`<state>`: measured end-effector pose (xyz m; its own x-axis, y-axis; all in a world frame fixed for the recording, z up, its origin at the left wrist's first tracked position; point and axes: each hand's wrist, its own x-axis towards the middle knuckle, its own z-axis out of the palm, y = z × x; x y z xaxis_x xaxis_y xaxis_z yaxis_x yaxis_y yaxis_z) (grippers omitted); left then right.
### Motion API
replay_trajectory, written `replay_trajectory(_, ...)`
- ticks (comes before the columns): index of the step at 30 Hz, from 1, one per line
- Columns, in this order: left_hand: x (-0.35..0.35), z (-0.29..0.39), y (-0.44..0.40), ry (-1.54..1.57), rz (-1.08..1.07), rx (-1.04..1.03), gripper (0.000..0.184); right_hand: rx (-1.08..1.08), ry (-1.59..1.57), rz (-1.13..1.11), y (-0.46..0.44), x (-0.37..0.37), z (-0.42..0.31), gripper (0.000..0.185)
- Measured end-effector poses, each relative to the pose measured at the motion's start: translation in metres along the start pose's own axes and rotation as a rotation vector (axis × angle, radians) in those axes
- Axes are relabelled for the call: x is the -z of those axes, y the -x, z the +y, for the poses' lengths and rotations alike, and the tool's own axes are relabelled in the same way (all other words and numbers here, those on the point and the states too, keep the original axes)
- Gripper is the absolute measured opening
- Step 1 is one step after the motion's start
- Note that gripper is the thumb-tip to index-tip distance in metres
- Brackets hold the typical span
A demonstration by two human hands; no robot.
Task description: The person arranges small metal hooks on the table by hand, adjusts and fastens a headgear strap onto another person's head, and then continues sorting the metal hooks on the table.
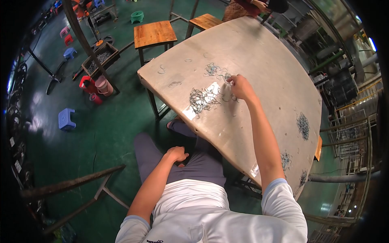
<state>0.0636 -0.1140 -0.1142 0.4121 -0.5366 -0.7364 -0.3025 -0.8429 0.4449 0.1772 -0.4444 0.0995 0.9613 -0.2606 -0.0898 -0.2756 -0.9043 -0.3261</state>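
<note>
Over the pale tabletop (pixel 279 81), my right hand (pixel 241 87) reaches out with its fingertips pinched together among thin, curved, dark pieces. Whether a piece is between those fingertips is too small to tell. Just left of them lies a small scatter of the same curved pieces (pixel 211 69), and a larger loose heap (pixel 198 101) is nearer the table's edge. My left hand (pixel 177 154) rests low over my lap, off the table, its fingers curled in. The inside of that hand is hidden.
More pieces lie in a heap (pixel 302 126) and smaller clusters (pixel 285 160) on the table's right side. Wooden stools (pixel 154 34) stand beyond the left edge. Another person (pixel 239 9) is at the far end. A blue stool (pixel 67 119) and buckets (pixel 104 86) stand on the floor.
</note>
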Motion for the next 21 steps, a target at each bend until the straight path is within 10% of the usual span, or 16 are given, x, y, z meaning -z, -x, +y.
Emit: replay_trajectory(21,-0.002,0.0,-0.001,-0.014,0.026,-0.037,0.057,0.074,-0.139,-0.095,0.028,-0.006,0.0,0.04)
